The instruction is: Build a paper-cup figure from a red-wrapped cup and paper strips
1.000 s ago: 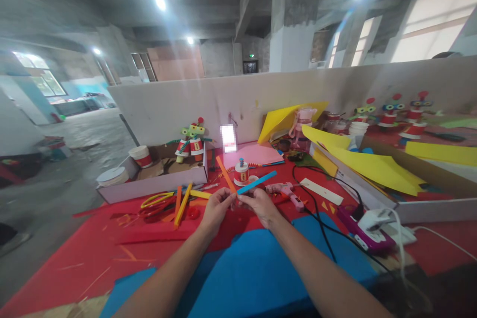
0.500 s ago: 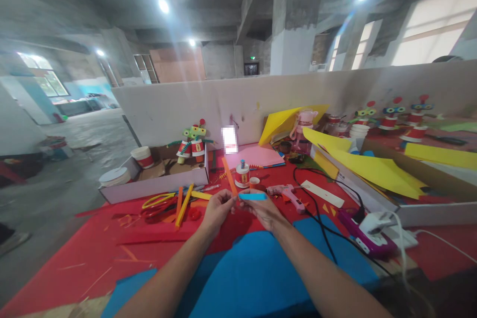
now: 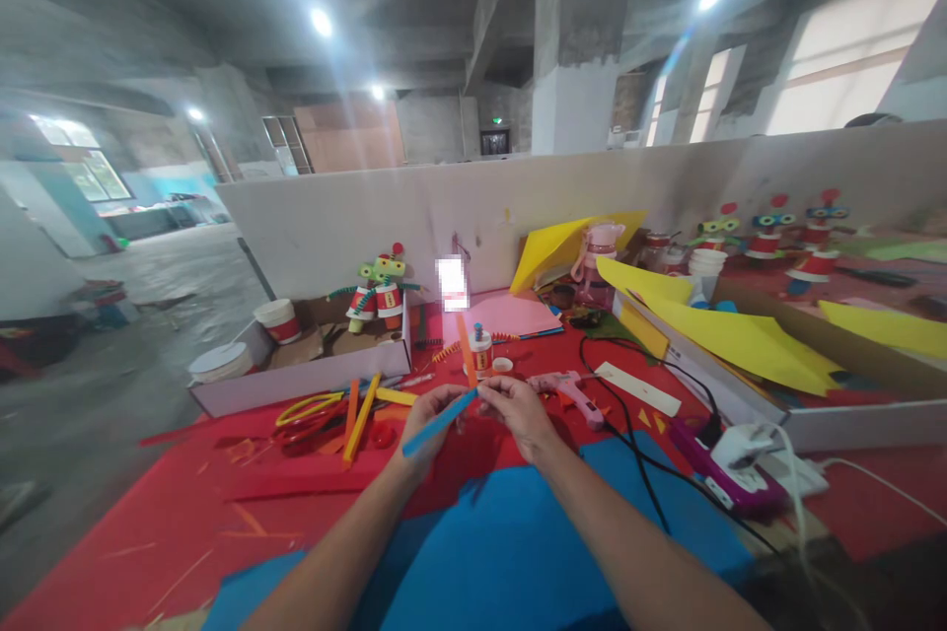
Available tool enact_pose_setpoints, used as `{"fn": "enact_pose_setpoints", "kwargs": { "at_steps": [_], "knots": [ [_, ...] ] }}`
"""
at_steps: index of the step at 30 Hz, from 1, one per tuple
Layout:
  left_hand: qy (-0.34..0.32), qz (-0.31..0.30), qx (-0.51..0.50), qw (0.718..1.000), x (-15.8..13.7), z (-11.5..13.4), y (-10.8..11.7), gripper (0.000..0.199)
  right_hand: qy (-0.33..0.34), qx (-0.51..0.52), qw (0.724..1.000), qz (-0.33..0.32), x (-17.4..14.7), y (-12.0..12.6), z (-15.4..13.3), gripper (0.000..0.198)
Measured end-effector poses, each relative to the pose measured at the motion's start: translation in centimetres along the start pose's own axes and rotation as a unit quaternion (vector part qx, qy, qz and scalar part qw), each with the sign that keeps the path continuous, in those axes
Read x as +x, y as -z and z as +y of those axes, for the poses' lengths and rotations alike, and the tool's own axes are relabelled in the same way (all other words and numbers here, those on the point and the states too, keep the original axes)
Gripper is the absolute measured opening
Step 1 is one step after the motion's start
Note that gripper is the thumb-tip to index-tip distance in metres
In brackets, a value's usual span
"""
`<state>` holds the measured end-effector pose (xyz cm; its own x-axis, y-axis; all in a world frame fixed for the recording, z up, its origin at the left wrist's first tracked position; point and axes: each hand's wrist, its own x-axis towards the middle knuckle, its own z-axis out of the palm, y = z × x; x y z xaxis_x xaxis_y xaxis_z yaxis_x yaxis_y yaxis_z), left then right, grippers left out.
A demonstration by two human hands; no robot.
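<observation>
Both of my hands meet over the red table covering, pinching crossed paper strips. A blue paper strip point(image 3: 439, 424) slants down across my left hand point(image 3: 435, 414). An orange paper strip point(image 3: 467, 350) points up and away from the crossing. Fingers of my right hand point(image 3: 519, 414) are closed on the strips where they meet. Just behind my fingertips stands a white paper cup figure point(image 3: 480, 355) with springy paper arms, partly covered by the orange strip. Beside it is a small cup piece point(image 3: 503, 366).
On the left lie scissors point(image 3: 309, 410), yellow strips point(image 3: 362, 421) and an open box point(image 3: 303, 370) with finished figures point(image 3: 387, 291). To the right are a pink glue gun point(image 3: 569, 394), black cable, purple power strip point(image 3: 729, 473) and a box of yellow paper point(image 3: 732, 330). Blue paper point(image 3: 473, 552) lies in front.
The blue strip has swung from pointing right over my right hand to slanting down-left across my left hand. The orange strip remains pointing away. The camera view shifted slightly.
</observation>
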<state>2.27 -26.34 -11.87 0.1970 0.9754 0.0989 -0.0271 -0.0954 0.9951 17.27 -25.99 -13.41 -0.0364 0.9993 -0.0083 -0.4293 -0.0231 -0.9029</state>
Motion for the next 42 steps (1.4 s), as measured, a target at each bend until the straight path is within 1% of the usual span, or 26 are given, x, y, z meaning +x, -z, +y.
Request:
{"fn": "enact_pose_setpoints", "kwargs": {
  "at_steps": [2,4,6,9,12,14,16,18,20,22,25,29,32,35,40,42],
  "knots": [
    [0.001,0.002,0.014,1.000,-0.4,0.3,-0.3,0.029,0.001,0.012,1.000,0.019,0.2,0.0,0.0,0.045],
    [0.008,-0.008,0.033,0.999,-0.6,0.5,-0.6,0.027,-0.002,0.015,1.000,0.018,0.2,0.0,0.1,0.043],
    [0.004,-0.010,0.040,0.999,-0.8,0.6,-0.8,0.026,-0.005,0.005,1.000,0.006,0.1,-0.1,0.1,0.040],
    [-0.022,0.016,0.032,0.999,-0.7,0.5,-0.9,0.026,0.008,-0.027,1.000,-0.012,-0.1,-0.1,0.0,0.037],
    [-0.032,0.033,0.028,0.999,-0.5,0.4,-0.9,0.027,0.022,-0.059,0.997,-0.041,-0.2,0.1,-0.2,0.036],
    [-0.036,0.035,0.034,0.998,-0.4,0.4,-0.9,0.027,0.029,-0.072,0.995,-0.061,-0.1,0.2,-0.1,0.038],
    [-0.040,0.031,0.050,0.997,-0.5,0.5,-0.9,0.028,0.049,-0.097,0.992,-0.070,0.1,0.3,0.0,0.036],
    [-0.041,0.027,0.072,0.996,-0.5,0.5,-0.9,0.028,0.081,-0.147,0.984,-0.063,0.4,0.4,0.3,0.032],
    [-0.041,0.030,0.091,0.995,-0.5,0.5,-0.8,0.028,0.108,-0.198,0.973,-0.042,0.6,0.6,0.7,0.030],
    [-0.053,0.041,0.108,0.992,-0.3,0.3,-0.6,0.029,0.119,-0.226,0.967,-0.025,0.8,0.8,0.9,0.028],
    [-0.082,0.049,0.134,0.986,0.0,-0.1,-0.2,0.030,0.119,-0.229,0.966,-0.027,0.8,0.9,1.0,0.026],
    [-0.085,0.049,0.145,0.985,0.1,-0.3,-0.1,0.030,0.122,-0.226,0.965,-0.048,0.7,0.8,0.9,0.029],
    [-0.093,0.053,0.147,0.983,0.1,-0.2,-0.2,0.031,0.118,-0.231,0.965,-0.048,0.7,0.8,1.1,0.031],
    [-0.097,0.061,0.139,0.984,0.2,-0.1,-0.1,0.030,0.099,-0.215,0.970,-0.045,0.9,0.9,1.5,0.033],
    [-0.048,0.064,0.125,0.989,0.6,-0.3,0.2,0.033,0.023,-0.121,0.989,-0.078,0.9,0.6,1.8,0.038],
    [-0.057,0.074,0.129,0.987,0.6,-0.3,0.2,0.032,0.006,-0.089,0.992,-0.086,0.9,0.5,1.8,0.037]
  ]
}}
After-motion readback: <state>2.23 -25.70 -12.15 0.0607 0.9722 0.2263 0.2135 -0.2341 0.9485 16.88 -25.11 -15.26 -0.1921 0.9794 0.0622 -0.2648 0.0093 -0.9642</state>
